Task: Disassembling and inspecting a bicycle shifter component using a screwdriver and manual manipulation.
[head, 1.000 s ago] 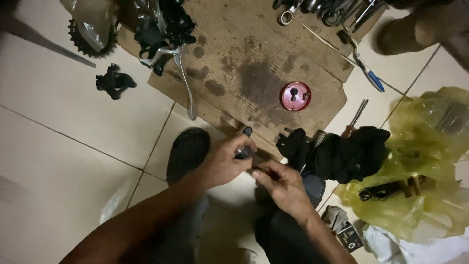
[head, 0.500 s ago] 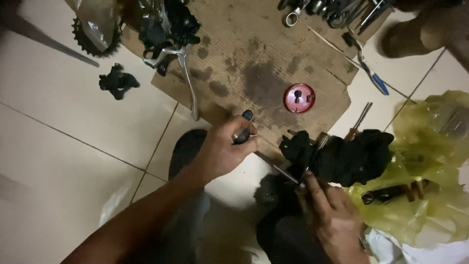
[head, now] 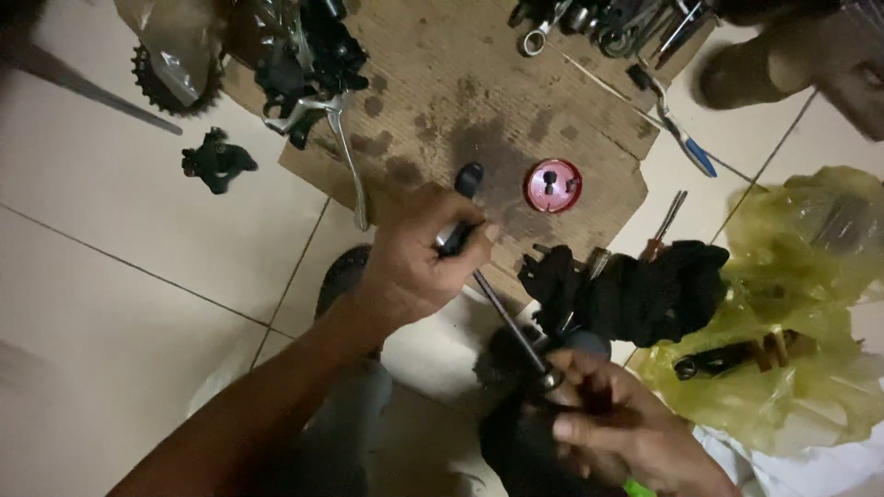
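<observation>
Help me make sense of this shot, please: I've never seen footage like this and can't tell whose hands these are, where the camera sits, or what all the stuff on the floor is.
The camera is worn on a person's head and looks down, so both hands are that person's own. The left hand grips the black-handled end of a thin metal rod; the right hand pinches its far end, with a dark rag beside it. Beyond them on the tiled floor lies a stained sheet of cardboard with a small round red part and a metal lever on it, and wrenches at its far edge. A toothed sprocket sits at the upper left, a black cloth and a yellow plastic bag at the right.
</observation>
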